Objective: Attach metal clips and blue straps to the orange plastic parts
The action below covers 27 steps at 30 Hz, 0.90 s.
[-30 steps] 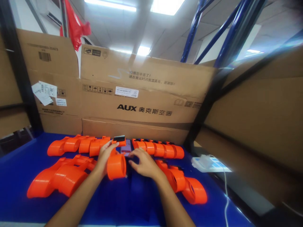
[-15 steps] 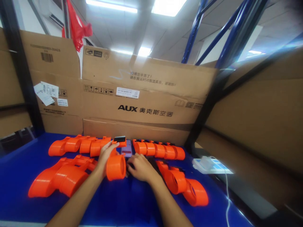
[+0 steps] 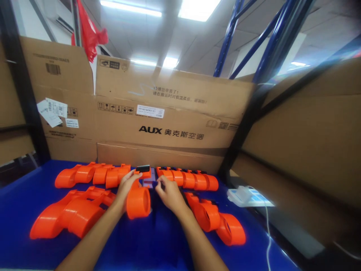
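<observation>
My left hand (image 3: 125,189) is closed around an orange plastic part (image 3: 137,203) and holds it above the table. The part has a wide round ring at its lower end and a black strip (image 3: 143,169) on its top face. To its right, my right hand (image 3: 169,194) is raised with the thumb and fingers pinched together. A small dark bit shows at those fingertips, too small to name. Behind the two hands lies a phone (image 3: 148,183) with its screen lit, partly hidden by the orange part and my right fingers.
Rows of similar orange parts stand on the blue table (image 3: 135,244): back left (image 3: 84,174), front left (image 3: 81,216), back right (image 3: 187,180) and front right (image 3: 231,229). A white power strip (image 3: 249,197) with a cable lies right. Cardboard (image 3: 169,150) walls the back.
My right hand has lifted from low beside the orange ring up towards the phone, and its fingers are now pinched. The left hand keeps hold of the orange part nearly in place.
</observation>
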Motion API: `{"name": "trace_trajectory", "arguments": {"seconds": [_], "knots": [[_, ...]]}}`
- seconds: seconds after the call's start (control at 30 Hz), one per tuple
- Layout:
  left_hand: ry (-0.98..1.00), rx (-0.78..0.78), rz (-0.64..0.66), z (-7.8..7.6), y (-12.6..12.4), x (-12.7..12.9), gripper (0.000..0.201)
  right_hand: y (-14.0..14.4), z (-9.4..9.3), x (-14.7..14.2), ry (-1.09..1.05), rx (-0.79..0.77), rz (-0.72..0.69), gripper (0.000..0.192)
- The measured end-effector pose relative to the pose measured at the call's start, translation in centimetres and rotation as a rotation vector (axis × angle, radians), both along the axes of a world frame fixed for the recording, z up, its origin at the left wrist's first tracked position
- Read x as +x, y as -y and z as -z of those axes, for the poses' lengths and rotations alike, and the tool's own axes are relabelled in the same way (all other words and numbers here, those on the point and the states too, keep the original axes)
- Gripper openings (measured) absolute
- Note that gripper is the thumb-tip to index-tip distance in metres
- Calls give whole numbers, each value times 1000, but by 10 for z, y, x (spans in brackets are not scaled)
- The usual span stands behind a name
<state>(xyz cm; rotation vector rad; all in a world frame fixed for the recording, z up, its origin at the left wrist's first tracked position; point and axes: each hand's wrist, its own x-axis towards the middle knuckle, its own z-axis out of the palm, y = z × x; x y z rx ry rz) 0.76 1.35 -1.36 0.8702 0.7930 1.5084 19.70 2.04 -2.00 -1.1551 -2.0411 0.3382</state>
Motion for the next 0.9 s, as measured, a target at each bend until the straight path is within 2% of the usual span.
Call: {"name": "trace_trajectory", "arguments": {"seconds": [0.07, 0.13, 0.3, 0.5, 0.6, 0.77, 0.9], "knots": [[11, 34, 35, -1, 2, 4, 39, -2, 0, 0, -247, -51, -30, 13], [-1, 71, 58, 0, 3, 7, 44, -4, 0, 0, -401, -65, -61, 11], [-105, 148, 71, 5, 1, 10, 51, -7, -1, -1, -525, -1, -78, 10], [-219, 249, 50, 10, -1, 10, 46, 2, -4, -9, -736, -106, -176, 18], [-246, 277, 50, 11, -2, 11, 43, 7, -4, -11, -707, -68, -156, 15], [-284, 286, 48, 16, -5, 11, 40, 9, -6, -9, -520, 181, -30, 6], [-279, 286, 29, 19, -7, 10, 41, 14, -9, -10, -391, 303, 34, 5]]}}
